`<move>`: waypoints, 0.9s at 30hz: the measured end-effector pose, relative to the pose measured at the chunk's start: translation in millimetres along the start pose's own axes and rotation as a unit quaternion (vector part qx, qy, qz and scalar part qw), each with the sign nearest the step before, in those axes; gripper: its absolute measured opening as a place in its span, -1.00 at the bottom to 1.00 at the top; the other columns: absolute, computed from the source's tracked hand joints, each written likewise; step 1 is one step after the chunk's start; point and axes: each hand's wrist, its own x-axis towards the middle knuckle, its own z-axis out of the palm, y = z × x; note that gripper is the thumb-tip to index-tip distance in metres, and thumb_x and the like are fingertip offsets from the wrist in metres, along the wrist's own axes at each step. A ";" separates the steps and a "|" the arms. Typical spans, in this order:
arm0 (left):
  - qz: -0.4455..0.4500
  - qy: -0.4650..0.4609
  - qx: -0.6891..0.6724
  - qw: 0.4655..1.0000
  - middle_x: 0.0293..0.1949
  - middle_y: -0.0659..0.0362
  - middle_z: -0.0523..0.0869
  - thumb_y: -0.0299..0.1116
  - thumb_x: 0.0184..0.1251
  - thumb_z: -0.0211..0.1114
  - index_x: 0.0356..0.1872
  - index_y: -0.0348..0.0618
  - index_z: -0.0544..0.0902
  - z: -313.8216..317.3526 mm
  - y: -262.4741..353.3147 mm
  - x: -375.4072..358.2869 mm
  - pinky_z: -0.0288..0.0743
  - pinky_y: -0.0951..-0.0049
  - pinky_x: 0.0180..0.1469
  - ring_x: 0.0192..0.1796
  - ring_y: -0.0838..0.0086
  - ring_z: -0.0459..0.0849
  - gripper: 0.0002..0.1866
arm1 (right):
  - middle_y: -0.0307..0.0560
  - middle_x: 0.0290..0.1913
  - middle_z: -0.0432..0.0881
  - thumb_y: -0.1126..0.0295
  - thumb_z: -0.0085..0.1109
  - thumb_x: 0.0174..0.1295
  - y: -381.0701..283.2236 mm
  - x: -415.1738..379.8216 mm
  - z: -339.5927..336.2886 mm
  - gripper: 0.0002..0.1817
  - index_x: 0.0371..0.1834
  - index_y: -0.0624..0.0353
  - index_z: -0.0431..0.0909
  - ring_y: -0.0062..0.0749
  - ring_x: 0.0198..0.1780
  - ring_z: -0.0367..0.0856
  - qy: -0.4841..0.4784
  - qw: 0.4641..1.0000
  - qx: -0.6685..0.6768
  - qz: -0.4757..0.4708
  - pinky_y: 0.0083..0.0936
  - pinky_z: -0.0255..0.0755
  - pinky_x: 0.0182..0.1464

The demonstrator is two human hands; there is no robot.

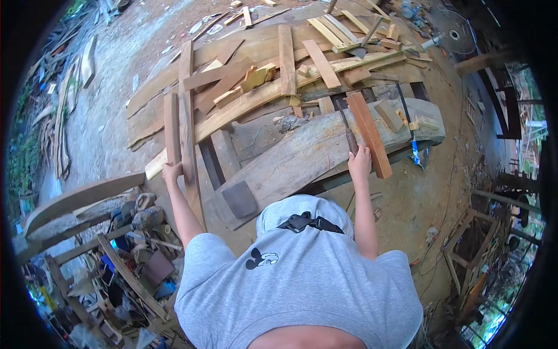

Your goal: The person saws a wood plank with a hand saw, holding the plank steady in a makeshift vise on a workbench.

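Note:
On the left side of the bench, my left hand (pixel 172 172) is closed round the near end of a narrow wooden piece (pixel 172 128), beside a long plank (pixel 187 116). My right hand (pixel 360 161) is wrapped round the dark handle of a thin tool (pixel 350 135), whose narrow shaft points away from me over the thick slab (pixel 302 148). Just right of that hand, a reddish wooden block (pixel 370 136) lies across the slab. A small wood block (pixel 389 115) and a long dark tool with a blue end (pixel 415 152) are further right.
Loose boards and offcuts (pixel 250 78) are piled at the back of the bench. A dark flat pad (pixel 239 199) sits on the near left of the slab. Cluttered shelving (pixel 131 273) stands at lower left, and a wooden frame (pixel 469 244) at right.

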 end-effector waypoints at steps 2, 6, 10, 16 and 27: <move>0.012 -0.006 -0.015 1.000 -0.23 -0.13 0.60 -0.15 -0.38 0.41 -0.18 -0.39 0.45 -12.5 14.5 -13.6 0.41 0.31 -0.06 -0.12 0.16 0.58 -0.33 | 0.08 -0.14 0.38 0.37 0.14 0.01 -1.7 2.8 0.0 -0.58 -0.03 0.19 0.32 -0.05 -0.05 0.39 -0.005 1.000 0.006 0.011 -0.23 0.32 -0.08; 0.056 0.033 -0.040 0.997 -0.25 -0.13 0.59 -0.16 -0.38 0.43 -0.21 -0.32 0.46 -16.8 13.6 -10.8 0.44 0.29 -0.12 -0.18 0.13 0.59 -0.37 | 0.09 -0.12 0.36 0.39 0.13 0.02 -6.5 3.1 1.0 -0.59 -0.03 0.21 0.32 -0.04 -0.06 0.39 -0.005 1.000 0.016 0.019 -0.23 0.34 -0.09; 0.063 0.119 0.011 0.991 -0.14 -0.16 0.50 -0.18 -0.32 0.42 -0.20 -0.36 0.45 -24.1 29.8 -26.7 0.41 0.29 -0.06 -0.10 0.15 0.54 -0.38 | 0.09 -0.14 0.35 0.41 0.14 0.01 -5.7 2.7 4.9 -0.59 -0.04 0.22 0.31 0.01 -0.07 0.40 0.009 0.999 0.033 0.008 -0.22 0.32 -0.06; 0.060 0.156 0.133 0.977 -0.09 -0.17 0.48 -0.05 -0.16 0.34 -0.11 -0.32 0.46 -14.1 110.2 -62.3 0.36 0.17 0.01 -0.01 0.03 0.46 -0.37 | 0.11 -0.10 0.32 0.40 0.13 0.02 -5.8 11.2 6.7 -0.59 -0.04 0.23 0.31 0.01 -0.03 0.36 -0.010 1.000 0.019 -0.001 -0.22 0.34 -0.07; 0.395 -0.009 -0.097 0.914 -0.22 -0.11 0.54 -0.16 0.01 0.22 -0.17 -0.28 0.45 106.6 325.6 -132.8 0.38 0.19 -0.06 -0.11 0.10 0.49 -0.57 | 0.20 -0.06 0.26 0.33 0.07 0.08 15.9 9.0 4.2 -0.54 0.03 0.23 0.19 0.14 -0.04 0.33 -0.020 0.990 0.122 -0.064 -0.15 0.30 -0.08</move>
